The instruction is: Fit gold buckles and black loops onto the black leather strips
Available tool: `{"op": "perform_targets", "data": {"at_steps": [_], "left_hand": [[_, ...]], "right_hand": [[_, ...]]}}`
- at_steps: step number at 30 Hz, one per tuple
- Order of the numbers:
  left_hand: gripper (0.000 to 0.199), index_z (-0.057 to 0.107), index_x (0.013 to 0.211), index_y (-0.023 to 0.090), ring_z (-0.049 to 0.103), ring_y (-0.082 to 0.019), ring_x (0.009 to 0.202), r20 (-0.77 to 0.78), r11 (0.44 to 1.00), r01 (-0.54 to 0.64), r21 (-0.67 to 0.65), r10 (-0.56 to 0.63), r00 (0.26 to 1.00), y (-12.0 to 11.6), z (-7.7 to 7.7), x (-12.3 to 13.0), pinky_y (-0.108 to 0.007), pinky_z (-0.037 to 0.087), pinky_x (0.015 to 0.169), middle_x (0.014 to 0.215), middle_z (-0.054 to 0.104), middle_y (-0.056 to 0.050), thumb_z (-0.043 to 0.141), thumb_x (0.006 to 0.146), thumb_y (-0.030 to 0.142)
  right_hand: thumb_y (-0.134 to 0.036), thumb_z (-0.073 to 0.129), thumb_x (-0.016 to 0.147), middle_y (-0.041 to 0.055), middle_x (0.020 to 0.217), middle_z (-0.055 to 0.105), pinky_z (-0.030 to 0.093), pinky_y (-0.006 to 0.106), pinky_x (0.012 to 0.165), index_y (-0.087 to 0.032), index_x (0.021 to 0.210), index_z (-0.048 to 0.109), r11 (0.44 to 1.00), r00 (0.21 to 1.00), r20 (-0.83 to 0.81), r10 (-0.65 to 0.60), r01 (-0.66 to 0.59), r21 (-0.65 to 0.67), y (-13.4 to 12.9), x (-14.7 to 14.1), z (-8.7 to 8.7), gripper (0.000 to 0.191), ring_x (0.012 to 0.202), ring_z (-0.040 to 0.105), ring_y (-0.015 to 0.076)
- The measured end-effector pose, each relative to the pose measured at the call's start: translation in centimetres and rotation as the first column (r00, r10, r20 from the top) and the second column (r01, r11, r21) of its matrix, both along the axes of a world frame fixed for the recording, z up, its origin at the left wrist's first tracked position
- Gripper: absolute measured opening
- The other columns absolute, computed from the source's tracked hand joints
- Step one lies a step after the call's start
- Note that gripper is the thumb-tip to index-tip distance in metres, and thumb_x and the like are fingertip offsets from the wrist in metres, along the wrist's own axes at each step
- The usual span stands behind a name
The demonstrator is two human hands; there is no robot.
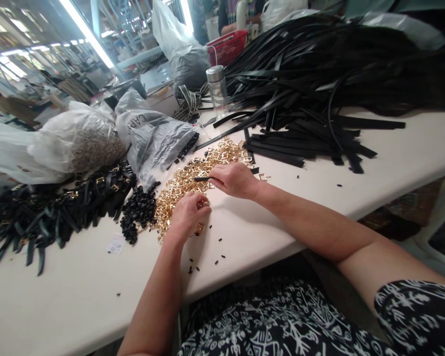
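My right hand (238, 180) is closed around a short black strap (202, 179). One end of the strap sticks out past the fingertips to the left, over a heap of gold buckles (181, 180). Lower and to the left, my left hand (188, 215) rests at the near edge of that heap with its fingers curled. A bit of gold shows between its thumb and fingers, but I cannot make out what it grips. Against the heap's left side lies a pile of small black loops (137, 212).
Black straps (282, 89) lie heaped at the back right. Finished buckled straps (59, 207) cover the left side. Behind the buckles stand plastic bags (152, 131), a glass bottle (218, 96) and a red basket (228, 47). Loose black loops (216, 262) dot the white table (77, 296).
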State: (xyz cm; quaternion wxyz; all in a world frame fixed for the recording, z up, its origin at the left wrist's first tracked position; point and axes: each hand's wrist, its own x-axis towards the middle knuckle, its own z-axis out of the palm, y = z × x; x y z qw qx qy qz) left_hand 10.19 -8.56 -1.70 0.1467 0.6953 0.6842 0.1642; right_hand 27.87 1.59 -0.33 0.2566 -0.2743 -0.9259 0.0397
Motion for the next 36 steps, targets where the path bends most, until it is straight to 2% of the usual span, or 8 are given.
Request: {"op": "perform_targets", "data": {"at_steps": [7, 11, 15, 20, 25, 29, 32, 36], "left_hand": [[0.017, 0.066, 0.085, 0.022, 0.056, -0.018, 0.071, 0.128, 0.998, -0.033, 0.046, 0.027, 0.991, 0.1, -0.9, -0.4, -0.03, 0.042, 0.065, 0.081, 0.06, -0.002, 0.066, 0.069, 0.024], [0.009, 0.065, 0.078, 0.023, 0.053, -0.017, 0.065, 0.166, 0.996, -0.044, 0.076, 0.031, 0.986, 0.0, -1.3, -0.4, -0.029, 0.038, 0.061, 0.071, 0.06, 0.0, 0.065, 0.069, 0.022], [0.004, 0.065, 0.074, 0.023, 0.053, -0.015, 0.061, 0.253, 0.996, -0.068, 0.053, 0.052, 0.966, -0.1, -1.5, -0.4, -0.027, 0.037, 0.057, 0.066, 0.062, 0.002, 0.066, 0.07, 0.023], [0.012, 0.062, 0.066, 0.021, 0.05, -0.012, 0.051, 0.464, 0.985, -0.172, 0.006, 0.15, 0.873, -0.2, -1.5, -0.6, -0.024, 0.035, 0.051, 0.058, 0.058, 0.003, 0.071, 0.067, 0.029], [0.008, 0.061, 0.071, 0.02, 0.052, -0.011, 0.055, 0.583, 0.965, -0.254, 0.059, 0.173, 0.794, -0.1, -1.3, -0.7, -0.023, 0.039, 0.055, 0.064, 0.061, 0.003, 0.067, 0.068, 0.024], [0.009, 0.062, 0.073, 0.019, 0.051, -0.01, 0.055, 0.617, 0.958, -0.271, 0.087, 0.162, 0.77, 0.0, -1.1, -0.7, -0.022, 0.039, 0.054, 0.063, 0.058, 0.004, 0.067, 0.069, 0.025], [0.015, 0.065, 0.08, 0.019, 0.056, -0.011, 0.06, 0.666, 0.963, -0.26, 0.072, 0.147, 0.731, 0.0, -1.0, -0.7, -0.023, 0.044, 0.057, 0.068, 0.063, 0.001, 0.07, 0.07, 0.028], [0.029, 0.061, 0.09, 0.02, 0.062, -0.013, 0.062, 0.75, 0.969, -0.246, 0.038, 0.135, 0.648, 0.1, -0.8, -0.5, -0.026, 0.05, 0.06, 0.072, 0.065, 0.001, 0.076, 0.067, 0.03]], "right_hand": [[-0.032, 0.042, 0.096, 0.005, 0.084, 0.066, 0.025, 0.028, 0.059, -0.015, 0.089, 0.063, 0.998, 0.999, 0.009, 0.037, -0.037, -0.046, -0.3, -0.2, -0.3, 0.028, 0.069, 0.052, 0.0136], [-0.029, 0.044, 0.094, 0.0037, 0.083, 0.066, 0.025, 0.027, 0.059, -0.016, 0.088, 0.063, 0.996, 1.0, 0.006, 0.026, -0.025, -0.09, -0.4, -0.3, -0.3, 0.024, 0.069, 0.052, 0.0134], [-0.027, 0.047, 0.093, 0.0032, 0.084, 0.066, 0.025, 0.027, 0.059, -0.017, 0.089, 0.064, 0.99, 0.999, 0.038, 0.025, -0.02, -0.136, -0.4, -0.4, -0.5, 0.02, 0.068, 0.052, 0.013], [-0.028, 0.048, 0.092, 0.0036, 0.086, 0.068, 0.025, 0.026, 0.059, -0.017, 0.091, 0.064, 0.986, 0.998, 0.062, 0.02, -0.01, -0.166, -0.3, -0.5, -0.9, 0.02, 0.068, 0.052, 0.0131], [-0.028, 0.049, 0.092, 0.0036, 0.084, 0.068, 0.025, 0.026, 0.06, -0.017, 0.088, 0.064, 0.983, 0.999, 0.03, 0.017, -0.011, -0.183, -0.2, -0.4, -0.8, 0.019, 0.068, 0.052, 0.0134], [-0.028, 0.049, 0.092, 0.0036, 0.082, 0.067, 0.025, 0.026, 0.059, -0.017, 0.088, 0.064, 0.983, 1.0, 0.012, 0.004, -0.002, -0.183, -0.1, -0.4, -0.9, 0.02, 0.067, 0.052, 0.0135], [-0.03, 0.049, 0.092, 0.0034, 0.082, 0.067, 0.025, 0.026, 0.059, -0.018, 0.088, 0.065, 0.979, 1.0, 0.0, -0.008, 0.008, -0.205, -0.2, -0.5, -1.0, 0.021, 0.067, 0.051, 0.0132], [-0.031, 0.053, 0.09, 0.0012, 0.077, 0.066, 0.028, 0.024, 0.06, -0.018, 0.088, 0.068, 0.936, 0.995, -0.1, 0.028, -0.062, -0.347, -0.5, -0.7, -0.7, 0.02, 0.066, 0.051, 0.0113]]}}
